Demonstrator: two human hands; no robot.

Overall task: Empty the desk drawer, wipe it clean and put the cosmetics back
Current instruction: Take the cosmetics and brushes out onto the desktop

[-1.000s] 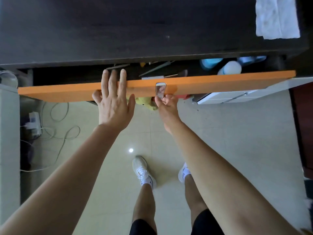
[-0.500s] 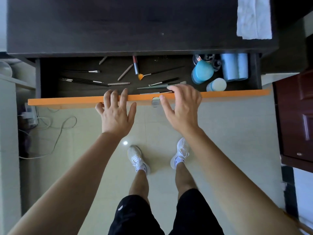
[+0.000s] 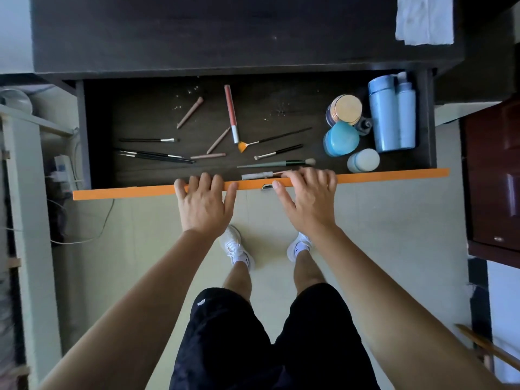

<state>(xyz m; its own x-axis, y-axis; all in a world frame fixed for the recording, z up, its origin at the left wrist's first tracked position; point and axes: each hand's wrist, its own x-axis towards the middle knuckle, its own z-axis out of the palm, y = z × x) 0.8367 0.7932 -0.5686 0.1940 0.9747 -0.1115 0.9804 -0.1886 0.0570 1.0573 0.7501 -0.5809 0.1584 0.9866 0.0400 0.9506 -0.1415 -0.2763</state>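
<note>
Both hands are on the drawer's front edge: left hand [image 3: 204, 204] has its fingers hooked over the top of the thin orange front panel [image 3: 126, 192], thumb out to the side on the panel. The right hand [image 3: 306, 201] grips the same panel just beside it, fingers curled over into the drawer, thumb tip next to the small shiny metal pull [image 3: 267, 187]. Dark wooden desk drawer [image 3: 253, 108] sits wide open under the dark desk top [image 3: 197, 32] and it's full of stuff, w/ little pale specks on its floor. Right end: two tall pale-blue bottles [image 3: 384, 114] lying side by side against the wall, then a round jar with a peach-gold lid [image 3: 347, 106] and a teal round-lidded jar [image 3: 341, 138] touching it. A tiny dark bottle [image 3: 365, 125] is wedged btw jars and bottles, and a small white-capped bottle [image 3: 363, 160] sits right by the front panel. Middle is scattered sticks: a red-and-white pencil-like tube [image 3: 231, 114], three pinkish-brown pencils [image 3: 190, 111], an orange-tipped fan brush [image 3: 275, 137], a black-handled fluffy brush [image 3: 278, 152], a green-handled brush [image 3: 277, 164]. There's also a silver-and-pink stick [image 3: 257, 175] partly under the right fingertips (can't tell if they touch it). Left side has a few thin black brushes [image 3: 154, 156]. White folded cloth [image 3: 425, 19] lies at the desk top's far right, well apart from both hands.
</note>
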